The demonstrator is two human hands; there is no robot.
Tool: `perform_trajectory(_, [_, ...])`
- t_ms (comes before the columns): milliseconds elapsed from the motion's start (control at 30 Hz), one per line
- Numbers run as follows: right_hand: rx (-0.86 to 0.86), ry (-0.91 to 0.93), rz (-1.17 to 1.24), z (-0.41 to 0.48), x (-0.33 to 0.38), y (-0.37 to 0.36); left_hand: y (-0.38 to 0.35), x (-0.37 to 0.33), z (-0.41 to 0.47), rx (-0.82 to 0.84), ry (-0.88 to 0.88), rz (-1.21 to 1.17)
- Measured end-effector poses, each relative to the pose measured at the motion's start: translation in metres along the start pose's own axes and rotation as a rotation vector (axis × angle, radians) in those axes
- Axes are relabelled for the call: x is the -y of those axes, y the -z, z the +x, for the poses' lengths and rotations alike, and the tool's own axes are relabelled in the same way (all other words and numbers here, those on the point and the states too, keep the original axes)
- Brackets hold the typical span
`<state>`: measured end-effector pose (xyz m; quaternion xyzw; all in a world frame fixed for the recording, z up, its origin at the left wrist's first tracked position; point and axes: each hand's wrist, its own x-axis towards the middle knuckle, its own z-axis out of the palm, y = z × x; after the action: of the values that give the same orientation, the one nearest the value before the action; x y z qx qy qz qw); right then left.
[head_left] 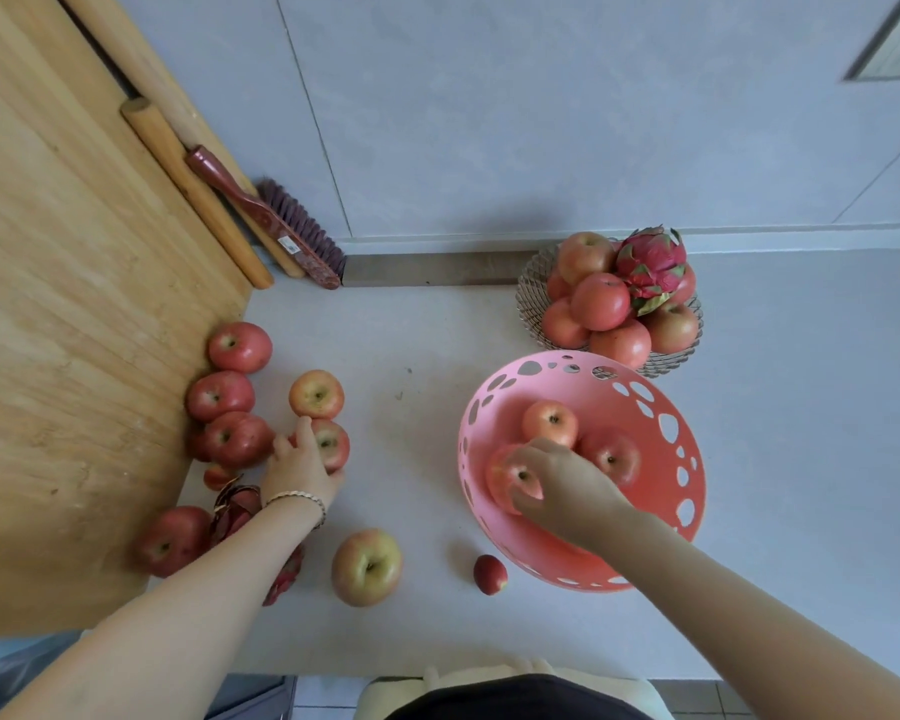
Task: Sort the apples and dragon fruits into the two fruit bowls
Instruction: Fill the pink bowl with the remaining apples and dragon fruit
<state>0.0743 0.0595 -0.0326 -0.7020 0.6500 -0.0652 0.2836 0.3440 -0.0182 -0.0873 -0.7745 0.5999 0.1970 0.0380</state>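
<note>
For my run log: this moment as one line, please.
left hand grips red-yellow apple on grey counter | right hand holds pinkish apple in pink perforated bowl | metal wire bowl: apples, one magenta dragon fruit

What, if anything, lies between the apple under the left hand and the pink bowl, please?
Nothing visible: only bare counter lies between that apple and the pink bowl. Inside the bowl, the right hand grips a second apple.

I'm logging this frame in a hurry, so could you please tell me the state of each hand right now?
Left hand: grips the counter apple.
Right hand: grips the bowl apple inside the pink bowl.
</note>
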Motion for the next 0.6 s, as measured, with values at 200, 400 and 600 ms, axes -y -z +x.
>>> perform_trajectory(200, [0.009,0.027,0.137,-0.006,-0.001,-0.011,0.005,-0.007,0.004,-0.06,0.036,-0.186])
perform_trajectory(400, [-0.201,0.025,0.302,-0.011,0.012,0.019,0.038,-0.059,-0.045,-0.216,-0.322,-0.706])
perform_trajectory(600, [-0.219,0.278,0.211,-0.004,0.025,0.044,0.05,-0.128,-0.096,0.12,-0.684,-0.749])
